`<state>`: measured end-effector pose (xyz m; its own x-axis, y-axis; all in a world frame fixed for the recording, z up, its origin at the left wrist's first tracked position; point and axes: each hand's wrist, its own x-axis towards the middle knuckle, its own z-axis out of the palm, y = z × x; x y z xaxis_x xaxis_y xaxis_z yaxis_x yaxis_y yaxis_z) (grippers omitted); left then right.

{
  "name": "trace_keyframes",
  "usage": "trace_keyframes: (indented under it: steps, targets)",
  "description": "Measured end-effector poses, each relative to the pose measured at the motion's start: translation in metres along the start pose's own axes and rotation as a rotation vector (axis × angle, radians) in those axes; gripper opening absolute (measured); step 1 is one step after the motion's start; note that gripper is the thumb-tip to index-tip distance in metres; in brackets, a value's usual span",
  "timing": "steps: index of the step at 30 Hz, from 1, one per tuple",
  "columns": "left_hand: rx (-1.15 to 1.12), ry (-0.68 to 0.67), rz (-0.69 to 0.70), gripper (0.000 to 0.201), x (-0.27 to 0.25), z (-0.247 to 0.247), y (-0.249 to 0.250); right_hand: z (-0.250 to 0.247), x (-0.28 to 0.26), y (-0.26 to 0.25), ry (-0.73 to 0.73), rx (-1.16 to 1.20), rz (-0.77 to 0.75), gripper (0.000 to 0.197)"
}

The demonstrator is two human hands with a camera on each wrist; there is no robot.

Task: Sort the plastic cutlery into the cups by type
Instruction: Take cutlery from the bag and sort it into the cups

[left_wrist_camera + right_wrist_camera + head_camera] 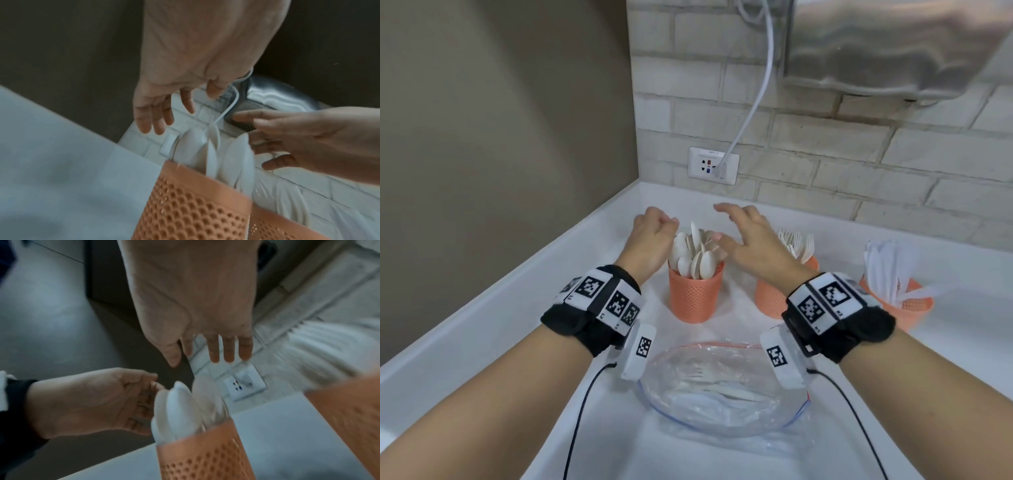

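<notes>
Three orange perforated cups stand on the white counter (524, 335). The left cup (695, 298) (195, 203) (201, 459) holds white spoons (700, 253) (193, 149) (180, 408). The middle cup (768, 294) (345, 415) holds forks (799, 243), and the right cup (912, 306) holds knives (883, 270). My left hand (664, 226) (164, 116) hovers left of the spoon tops, fingers loosely curled, holding nothing. My right hand (719, 222) (205, 353) hovers over their right side, fingers spread and empty. A clear plastic bag (722, 383) with a few pieces of cutlery lies in front.
A wall socket (714, 165) with a white cable (756, 99) plugged in sits on the brick wall behind the cups. A metal appliance (887, 44) hangs at the upper right. A grey wall bounds the counter's left side.
</notes>
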<state>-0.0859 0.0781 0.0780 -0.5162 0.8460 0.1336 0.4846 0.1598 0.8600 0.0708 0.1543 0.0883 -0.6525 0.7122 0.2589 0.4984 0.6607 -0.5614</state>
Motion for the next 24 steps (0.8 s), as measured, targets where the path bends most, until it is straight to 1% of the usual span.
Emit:
trace_keyframes:
  steps: [1, 2, 3, 4, 5, 6, 7, 8, 9, 10, 11, 12, 14, 16, 19, 22, 24]
  targets:
    - [0.061, 0.03, 0.045, 0.013, -0.006, -0.004, 0.003, -0.005, -0.006, -0.005, 0.015, -0.001, -0.034, 0.032]
    - [0.12, 0.04, 0.1, 0.014, -0.014, -0.008, 0.005, -0.009, -0.013, -0.01, -0.005, 0.013, -0.068, 0.02]
    - [0.165, 0.011, 0.136, 0.018, -0.023, -0.011, 0.007, -0.011, -0.022, -0.013, -0.07, 0.032, -0.097, 0.014]
    - [0.191, -0.069, 0.141, 0.022, -0.033, -0.012, 0.007, -0.01, -0.032, -0.015, -0.17, 0.042, -0.115, 0.015]
    - [0.214, -0.19, 0.121, 0.024, -0.044, -0.012, 0.006, -0.008, -0.043, -0.015, -0.308, 0.032, -0.112, 0.018]
    - [0.271, -0.344, 0.092, 0.025, -0.055, -0.009, 0.003, -0.002, -0.055, -0.013, -0.463, 0.006, -0.089, 0.019]
    - [0.366, -0.514, 0.062, 0.024, -0.064, -0.004, -0.004, 0.005, -0.066, -0.01, -0.604, -0.038, -0.067, 0.018]
    - [0.481, -0.67, 0.027, 0.022, -0.074, 0.003, -0.012, 0.014, -0.077, -0.005, -0.71, -0.097, -0.06, 0.016]
    - [0.586, -0.774, -0.011, 0.02, -0.083, 0.011, -0.021, 0.023, -0.088, 0.0, -0.767, -0.178, -0.071, 0.013]
    - [0.666, -0.818, -0.041, 0.018, -0.09, 0.018, -0.029, 0.031, -0.096, 0.006, -0.785, -0.26, -0.09, 0.013]
    - [0.71, -0.812, -0.055, 0.018, -0.095, 0.023, -0.036, 0.038, -0.103, 0.012, -0.786, -0.318, -0.096, 0.023]
    - [0.722, -0.778, -0.06, 0.021, -0.097, 0.027, -0.041, 0.043, -0.11, 0.017, -0.783, -0.341, -0.086, 0.038]
    - [0.69, -0.698, -0.057, 0.03, -0.099, 0.03, -0.047, 0.048, -0.118, 0.023, -0.753, -0.345, -0.053, 0.064]
    - [0.613, -0.641, -0.048, 0.042, -0.097, 0.031, -0.051, 0.051, -0.123, 0.026, -0.698, -0.382, -0.031, 0.08]
    - [0.386, -0.557, -0.006, 0.053, -0.098, 0.033, -0.049, 0.051, -0.126, 0.029, -0.622, -0.476, 0.016, 0.086]
    - [0.123, -0.578, 0.039, 0.064, -0.101, 0.034, -0.037, 0.048, -0.128, 0.032, -0.605, -0.501, 0.052, 0.087]
    - [-0.052, -0.603, 0.014, 0.069, -0.103, 0.033, -0.029, 0.046, -0.131, 0.035, -0.601, -0.453, 0.066, 0.085]
